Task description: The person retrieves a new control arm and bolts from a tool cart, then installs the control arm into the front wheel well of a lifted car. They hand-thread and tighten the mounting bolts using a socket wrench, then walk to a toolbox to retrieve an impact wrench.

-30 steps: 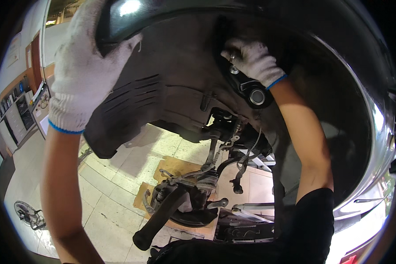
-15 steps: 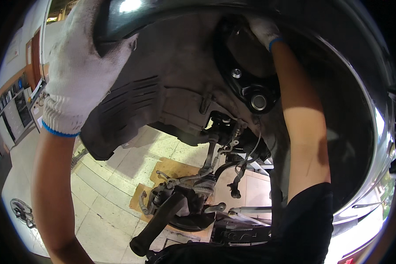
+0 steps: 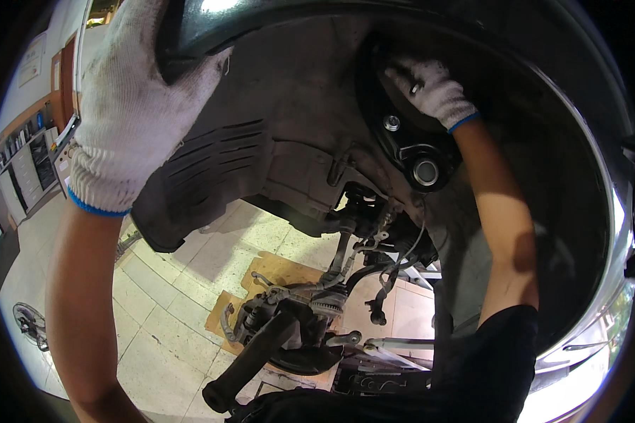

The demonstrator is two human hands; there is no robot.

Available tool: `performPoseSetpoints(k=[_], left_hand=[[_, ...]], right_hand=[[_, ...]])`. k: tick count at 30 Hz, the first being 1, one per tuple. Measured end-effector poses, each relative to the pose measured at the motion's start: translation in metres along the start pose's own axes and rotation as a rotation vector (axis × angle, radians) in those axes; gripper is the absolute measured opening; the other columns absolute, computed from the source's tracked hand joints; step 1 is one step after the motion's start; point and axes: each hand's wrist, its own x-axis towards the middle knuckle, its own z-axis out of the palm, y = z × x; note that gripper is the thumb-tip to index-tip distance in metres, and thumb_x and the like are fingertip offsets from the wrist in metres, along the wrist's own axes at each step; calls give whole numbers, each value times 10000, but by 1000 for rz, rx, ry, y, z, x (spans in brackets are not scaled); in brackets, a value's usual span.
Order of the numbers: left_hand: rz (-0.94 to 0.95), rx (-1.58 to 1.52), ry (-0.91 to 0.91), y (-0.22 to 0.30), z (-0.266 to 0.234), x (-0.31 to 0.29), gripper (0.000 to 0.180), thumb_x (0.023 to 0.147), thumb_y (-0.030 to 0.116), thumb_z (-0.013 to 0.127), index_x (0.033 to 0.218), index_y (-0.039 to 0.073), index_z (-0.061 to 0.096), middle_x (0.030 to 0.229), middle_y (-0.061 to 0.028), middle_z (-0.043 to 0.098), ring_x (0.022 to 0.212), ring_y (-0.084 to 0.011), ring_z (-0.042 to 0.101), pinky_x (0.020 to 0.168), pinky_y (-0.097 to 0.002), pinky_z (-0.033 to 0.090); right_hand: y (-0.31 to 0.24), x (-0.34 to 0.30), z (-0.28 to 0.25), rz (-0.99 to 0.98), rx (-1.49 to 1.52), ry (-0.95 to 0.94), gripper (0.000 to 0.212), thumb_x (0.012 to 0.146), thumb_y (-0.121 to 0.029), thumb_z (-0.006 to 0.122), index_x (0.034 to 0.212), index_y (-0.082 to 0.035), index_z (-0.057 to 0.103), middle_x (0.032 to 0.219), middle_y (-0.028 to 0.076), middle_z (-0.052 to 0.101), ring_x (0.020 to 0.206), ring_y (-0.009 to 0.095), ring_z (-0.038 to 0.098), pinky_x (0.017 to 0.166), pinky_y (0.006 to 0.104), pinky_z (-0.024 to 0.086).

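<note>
My left hand (image 3: 137,99), in a white knit glove with a blue cuff, grips the dark fender (image 3: 261,21) at its lip. The thumb lies below the edge; the fingertips are out of view. Inside the wheel arch, my gloved right hand (image 3: 434,88) has its fingers drawn together around a small shiny metal piece (image 3: 415,89), too small to name. Beside that hand is a black metal mounting plate (image 3: 381,92), which bears a bright round fastener (image 3: 391,123) and a larger metal ring (image 3: 425,171). The hand partly covers the plate's upper part.
Lower down hang the wheel hub and suspension parts (image 3: 289,317), with a dark shock absorber (image 3: 250,356) leaning across them. Brown cardboard (image 3: 222,317) lies on the tiled floor. A ribbed black wheel-arch liner (image 3: 212,155) surrounds the opening. A fan (image 3: 29,324) and shelves (image 3: 28,169) stand at left.
My right hand has come down and out from behind the plate's upper end, and its fingers now show with the small metal piece. My left hand stays on the fender lip.
</note>
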Motion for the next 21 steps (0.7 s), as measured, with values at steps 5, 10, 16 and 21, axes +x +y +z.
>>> performPoseSetpoints(k=[5,10,16,21], left_hand=[[22,-200,126,-7,8,9,803,672,-80,760,1429,-25,496,1338,-227,613,1254,-353,628,1092,-420,498],[116,196,-63,2,-9,3,805,661,-64,757,1423,-28,502,1333,-231,620,1261,-351,626,1098,-421,491],[181,231,21,8,-3,7,802,655,-35,779,1414,-10,522,1322,-219,633,1247,-346,633,1095,-426,494],[120,310,-12,14,-4,5,758,650,-14,804,1370,10,566,1281,-201,648,1220,-346,640,1079,-434,508]], right_hand=[[2,3,10,-259,-336,-139,403,1026,-351,594,1359,-126,627,1222,198,693,1136,385,667,1004,477,540],[41,14,22,-193,-463,-119,396,1059,-352,506,1403,-167,578,1239,190,691,1110,382,678,972,450,555],[114,101,21,-40,-648,78,512,1099,-259,382,1611,-283,377,1411,143,618,1178,360,662,897,393,616],[104,101,2,238,-481,-106,527,1063,-256,465,1584,-319,428,1594,115,458,1363,376,541,1027,445,564]])
